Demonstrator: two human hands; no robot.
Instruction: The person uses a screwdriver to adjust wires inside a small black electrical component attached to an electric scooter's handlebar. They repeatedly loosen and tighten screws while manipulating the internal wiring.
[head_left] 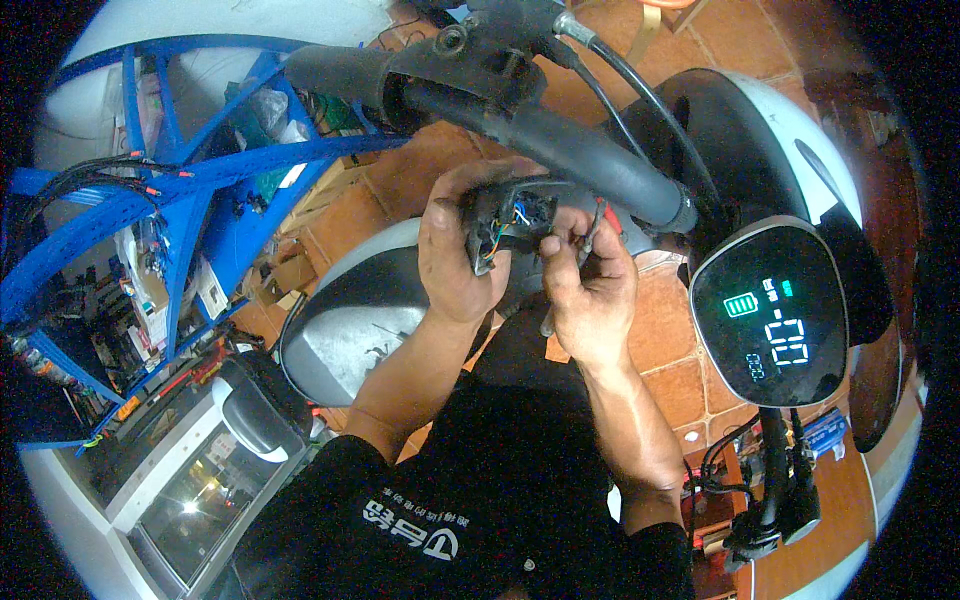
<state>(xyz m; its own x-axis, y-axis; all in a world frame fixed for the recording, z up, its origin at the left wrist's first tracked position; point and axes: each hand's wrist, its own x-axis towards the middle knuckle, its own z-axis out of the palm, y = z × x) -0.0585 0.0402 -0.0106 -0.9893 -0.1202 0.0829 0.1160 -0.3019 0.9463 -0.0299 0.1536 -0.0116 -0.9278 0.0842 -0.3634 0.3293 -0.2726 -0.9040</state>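
Observation:
My left hand (455, 265) is closed around a small black switch housing (482, 225). Its open side faces me, and thin coloured wires, blue, white, orange and green among them, show inside. Close beside it, my right hand (595, 305) is pinched on a slim greyish tool (594, 228) with a red part next to its upper end. The tool's exact kind is unclear, as my fingers cover much of it. My right thumb and fingertips are at the housing's right edge; whether they touch it I cannot tell.
A thick black handlebar tube (560, 145) with cables crosses just above my hands. On the right stands a lit display (768, 315) on a black stem. Blue metal shelving (190, 215) with loose wires fills the left. A grey-black scooter body (350, 310) stands beyond my left forearm on tiled floor.

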